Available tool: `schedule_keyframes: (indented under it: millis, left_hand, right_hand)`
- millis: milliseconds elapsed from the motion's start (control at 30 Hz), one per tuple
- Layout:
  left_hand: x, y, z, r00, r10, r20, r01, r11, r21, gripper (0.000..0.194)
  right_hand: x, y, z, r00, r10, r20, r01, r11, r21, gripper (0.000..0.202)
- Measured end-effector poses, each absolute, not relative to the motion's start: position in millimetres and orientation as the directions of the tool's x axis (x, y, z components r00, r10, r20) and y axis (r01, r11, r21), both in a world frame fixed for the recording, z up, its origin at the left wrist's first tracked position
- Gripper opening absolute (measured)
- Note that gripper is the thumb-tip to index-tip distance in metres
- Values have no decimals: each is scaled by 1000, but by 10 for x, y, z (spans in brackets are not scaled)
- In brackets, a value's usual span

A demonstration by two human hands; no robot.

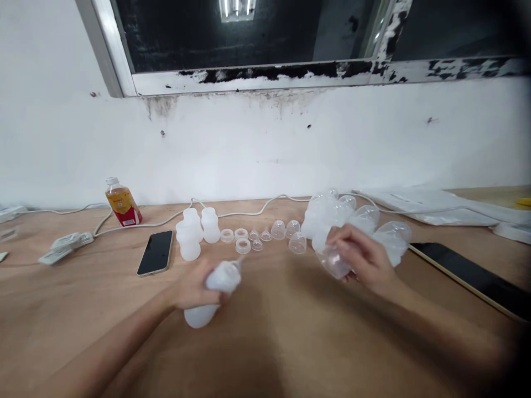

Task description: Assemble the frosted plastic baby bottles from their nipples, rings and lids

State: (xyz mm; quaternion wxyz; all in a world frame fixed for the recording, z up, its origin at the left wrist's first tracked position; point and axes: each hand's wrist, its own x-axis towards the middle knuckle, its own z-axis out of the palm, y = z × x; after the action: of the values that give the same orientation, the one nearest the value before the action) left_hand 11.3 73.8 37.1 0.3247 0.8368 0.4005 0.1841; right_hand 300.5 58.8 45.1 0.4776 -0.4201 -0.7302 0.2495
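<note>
Along its far edge, the desk (pixel 269 342) meets a white wall (pixel 257 138). The desktop is light brown wood with visible grain. The wall has small holes and dark stains below the window (pixel 249 38); the window frame (pixel 265 80) has peeling paint with black patches. The glass is dark and reflects a ceiling light (pixel 237 10).

The left hand (pixel 193 287) is curled around a milky bottle (pixel 224 278), held tilted above the desk, left of centre. The right hand (pixel 360 254) is partly closed, thumb and fingers gripping a clear cap (pixel 334 262) in front of a cluster of capped bottles (pixel 327 213).

Between the hands, toward the far edge, lie three rings (pixel 243 246), three teats (pixel 257 244) and three domes (pixel 297 243). Uncapped bottles (pixel 189 243) stand to their left, with a phone (pixel 155 252) beside them. A drink bottle (pixel 124 204) with a red and yellow label stands near the far edge, toward the left. A white cable (pixel 265 205) runs along that edge, past white adapters (pixel 66 246). To the right, a plastic bag (pixel 431 205) lies against the wall; a dark tablet (pixel 473 273) lies in front of it.
</note>
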Motion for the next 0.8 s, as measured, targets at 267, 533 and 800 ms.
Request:
schedule_keyframes:
  millis: [267,533,800]
  left_hand:
    - [290,901,91,140,852,504,579,-483,656,23]
    - [336,947,-36,101,817,568,546,-523,655,22]
    - [359,946,-22,112,809,577,552,-533,641,21]
  right_hand:
    - [2725,923,176,-492,772,403,867,479,140,23]
    - [2649,1261,45,-444,724,528,893,312,323,28]
    - [2770,1402,-10,-425,732,533,904,374,207,34]
